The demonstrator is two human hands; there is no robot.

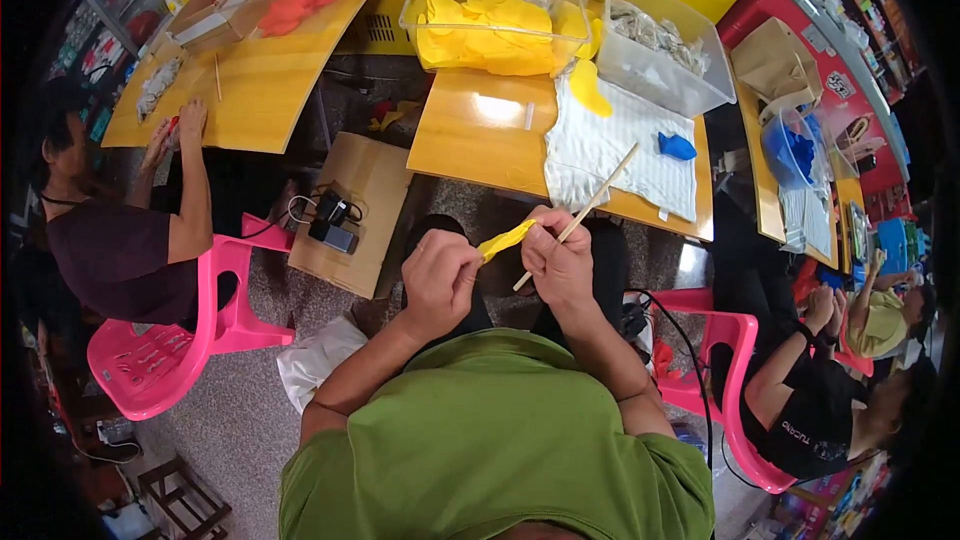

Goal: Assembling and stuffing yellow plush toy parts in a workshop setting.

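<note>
Between my two hands a narrow piece of yellow fabric (506, 239) is stretched above my lap. My left hand (441, 278) is closed, pinching its left end. My right hand (558, 258) is closed on the other end and also holds a thin wooden stick (608, 183), which slants from below the fingers up toward the table. Beyond my hands, a white cloth (620, 145) covers part of the wooden table (480, 130). On that cloth lie a loose yellow fabric piece (589, 90) and a small blue fabric piece (677, 146).
A clear bin of yellow pieces (490, 32) and another clear bin (668, 45) stand at the table's back. A cardboard box (352, 210) with black devices is on the floor at left. Co-workers sit on pink chairs (225, 285) at both sides. A black cable (700, 370) runs at right.
</note>
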